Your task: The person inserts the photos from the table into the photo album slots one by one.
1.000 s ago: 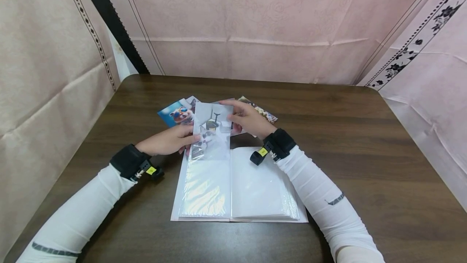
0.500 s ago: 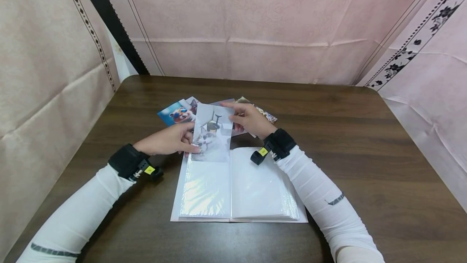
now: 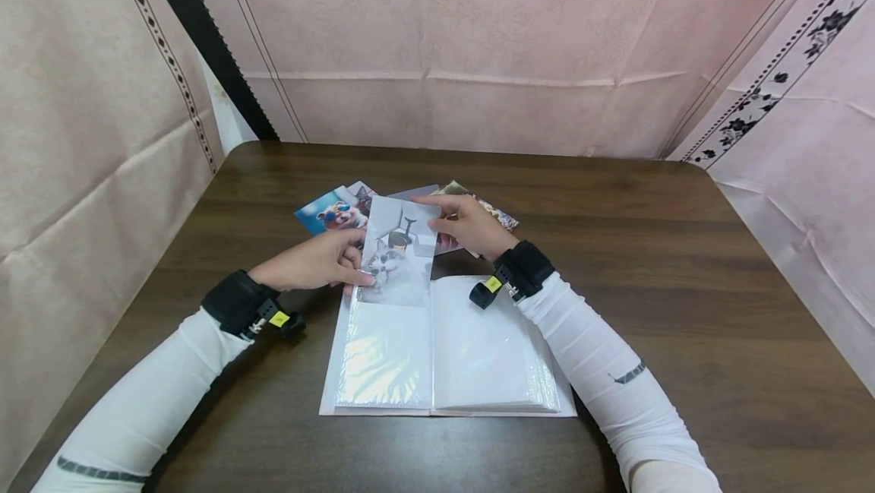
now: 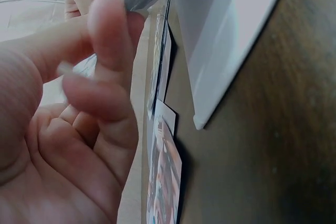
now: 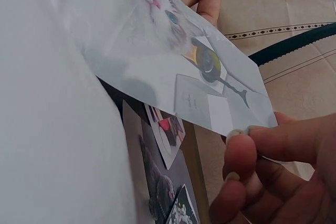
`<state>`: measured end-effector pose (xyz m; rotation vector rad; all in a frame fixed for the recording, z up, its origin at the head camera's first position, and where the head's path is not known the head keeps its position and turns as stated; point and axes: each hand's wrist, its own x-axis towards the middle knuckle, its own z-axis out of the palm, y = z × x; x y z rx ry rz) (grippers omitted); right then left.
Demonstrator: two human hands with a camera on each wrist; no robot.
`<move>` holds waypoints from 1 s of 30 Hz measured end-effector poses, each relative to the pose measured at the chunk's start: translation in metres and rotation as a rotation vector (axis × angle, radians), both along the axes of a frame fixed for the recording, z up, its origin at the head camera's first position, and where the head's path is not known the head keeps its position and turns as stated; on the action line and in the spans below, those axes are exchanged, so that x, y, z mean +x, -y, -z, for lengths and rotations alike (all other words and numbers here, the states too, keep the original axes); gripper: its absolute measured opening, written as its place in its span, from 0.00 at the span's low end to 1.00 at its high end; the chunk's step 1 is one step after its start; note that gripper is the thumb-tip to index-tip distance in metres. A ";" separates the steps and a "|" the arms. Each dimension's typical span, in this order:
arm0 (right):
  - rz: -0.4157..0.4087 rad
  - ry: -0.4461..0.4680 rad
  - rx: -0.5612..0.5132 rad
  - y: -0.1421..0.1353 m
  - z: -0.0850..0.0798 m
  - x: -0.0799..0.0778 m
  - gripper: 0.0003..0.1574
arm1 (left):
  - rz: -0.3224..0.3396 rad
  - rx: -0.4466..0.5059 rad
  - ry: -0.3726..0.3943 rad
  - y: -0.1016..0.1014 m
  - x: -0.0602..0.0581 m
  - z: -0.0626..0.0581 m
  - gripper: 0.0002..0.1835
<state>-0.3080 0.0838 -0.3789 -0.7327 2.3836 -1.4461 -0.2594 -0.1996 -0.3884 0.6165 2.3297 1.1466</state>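
A pale photo (image 3: 402,250) of a white cat and a wine glass is held tilted over the left page of an open photo album (image 3: 502,341). Its lower end overlaps the top of that page's clear pocket (image 3: 384,356). My left hand (image 3: 321,261) pinches the photo's left edge near the pocket mouth; glossy film shows at those fingertips in the left wrist view. Between thumb and index finger, my right hand (image 3: 472,225) pinches the photo's upper right corner (image 5: 231,121).
Several loose photos lie behind the album, among them a blue one with an animal in sunglasses (image 3: 335,212) and a patterned one (image 3: 502,216) at right. The brown wooden table (image 3: 683,288) extends to both sides, with pink cloth (image 3: 478,45) hanging beyond it.
The photo has slipped slightly down and to the right over the left page. My left fingertips have shifted a little lower along its edge. The right hand and album have barely moved.
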 end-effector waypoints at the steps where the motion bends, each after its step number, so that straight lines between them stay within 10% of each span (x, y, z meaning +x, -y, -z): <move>1: 0.001 0.004 0.002 0.000 0.000 0.000 0.29 | -0.002 0.006 0.005 0.000 0.000 0.000 0.39; 30: -0.038 0.052 0.071 -0.001 -0.002 0.002 0.30 | -0.030 0.037 0.038 -0.001 0.001 -0.002 0.36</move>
